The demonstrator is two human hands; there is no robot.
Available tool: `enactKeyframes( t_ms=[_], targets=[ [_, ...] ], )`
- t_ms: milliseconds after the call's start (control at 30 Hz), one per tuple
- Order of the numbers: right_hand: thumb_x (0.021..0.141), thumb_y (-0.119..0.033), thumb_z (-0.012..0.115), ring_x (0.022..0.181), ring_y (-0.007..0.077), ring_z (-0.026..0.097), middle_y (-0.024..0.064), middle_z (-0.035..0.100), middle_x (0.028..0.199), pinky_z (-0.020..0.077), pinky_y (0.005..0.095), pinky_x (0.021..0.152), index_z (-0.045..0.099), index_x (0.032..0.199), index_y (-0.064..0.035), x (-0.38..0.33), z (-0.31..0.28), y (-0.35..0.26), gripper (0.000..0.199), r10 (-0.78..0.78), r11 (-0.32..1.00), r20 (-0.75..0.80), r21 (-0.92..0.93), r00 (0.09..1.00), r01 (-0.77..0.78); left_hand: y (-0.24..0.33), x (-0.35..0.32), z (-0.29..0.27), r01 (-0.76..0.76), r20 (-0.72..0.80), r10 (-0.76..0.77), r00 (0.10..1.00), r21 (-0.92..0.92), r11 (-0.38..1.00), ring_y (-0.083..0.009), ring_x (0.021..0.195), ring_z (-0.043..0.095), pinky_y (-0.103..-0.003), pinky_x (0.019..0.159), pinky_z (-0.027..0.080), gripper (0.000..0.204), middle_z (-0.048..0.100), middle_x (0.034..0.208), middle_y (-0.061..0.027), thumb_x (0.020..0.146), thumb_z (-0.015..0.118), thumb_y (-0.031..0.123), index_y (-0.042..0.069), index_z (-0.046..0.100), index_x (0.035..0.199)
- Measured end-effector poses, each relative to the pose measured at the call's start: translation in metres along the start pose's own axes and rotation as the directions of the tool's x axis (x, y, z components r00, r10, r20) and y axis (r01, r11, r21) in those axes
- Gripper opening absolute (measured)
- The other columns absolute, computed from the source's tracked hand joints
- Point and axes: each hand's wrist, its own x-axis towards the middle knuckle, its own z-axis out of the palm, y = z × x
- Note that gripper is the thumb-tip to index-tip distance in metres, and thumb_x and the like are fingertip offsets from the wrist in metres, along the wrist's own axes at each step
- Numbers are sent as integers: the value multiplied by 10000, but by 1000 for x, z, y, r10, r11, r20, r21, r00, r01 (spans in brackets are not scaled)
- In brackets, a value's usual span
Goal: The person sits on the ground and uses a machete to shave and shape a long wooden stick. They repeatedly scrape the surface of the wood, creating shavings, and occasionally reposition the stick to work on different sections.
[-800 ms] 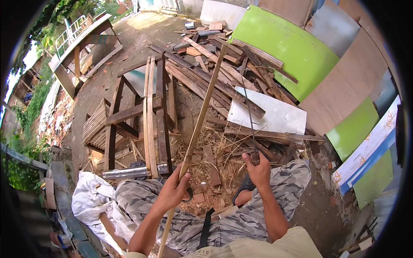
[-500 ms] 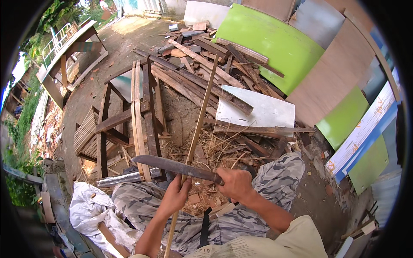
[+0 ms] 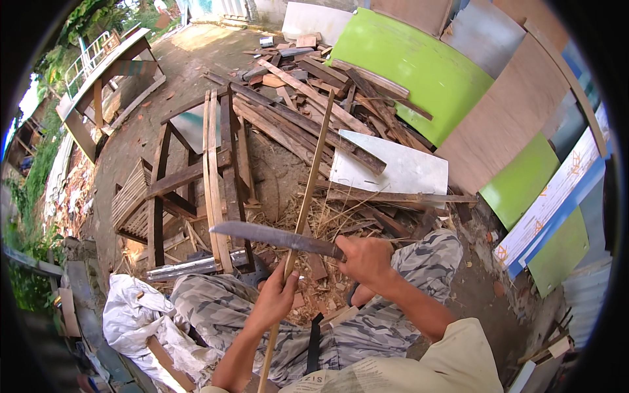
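left grip (image 3: 275, 298) tight round bamboo stick (image 3: 308, 196); right grip (image 3: 367, 259) round machete (image 3: 275, 237); green panels (image 3: 419, 65) behind

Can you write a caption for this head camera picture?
Left hand grips a long stick; right hand lays a big knife across it.

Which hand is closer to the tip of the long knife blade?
Left. The left hand grips the bamboo stick just below the knife blade, nearer its tip. The right hand holds the handle at the opposite end.
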Motion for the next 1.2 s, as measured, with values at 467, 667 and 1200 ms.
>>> enactKeyframes(
  t_ms=[467,667,1200],
  targets=[
    [756,-277,710,610,338,676,108,659,649,523,471,553,601,864,-103,34,-1,70,232,105,989,-19,-102,994,-106,-10,-10,8,-75,59,70,996,88,993,-125,649,459,-299,606,422,415,503,749,-47,1029,483,166,26,422,1415],
    [770,-312,702,637,348,684,131,665,668,542,497,590,621,901,-111,39,-13,64,254,12,990,191,-139,981,15,-9,-7,9,-36,36,32,999,107,994,-116,631,462,-282,580,408,421,509,741,-49,1029,485,159,35,420,1426],
    [713,-273,715,591,325,661,93,625,610,519,479,535,587,811,-129,37,-10,79,216,30,987,170,-161,985,-2,-22,0,10,-24,-8,26,1000,131,991,-136,598,472,-317,565,418,413,516,710,-67,1022,496,165,66,441,1420]
  ],
)
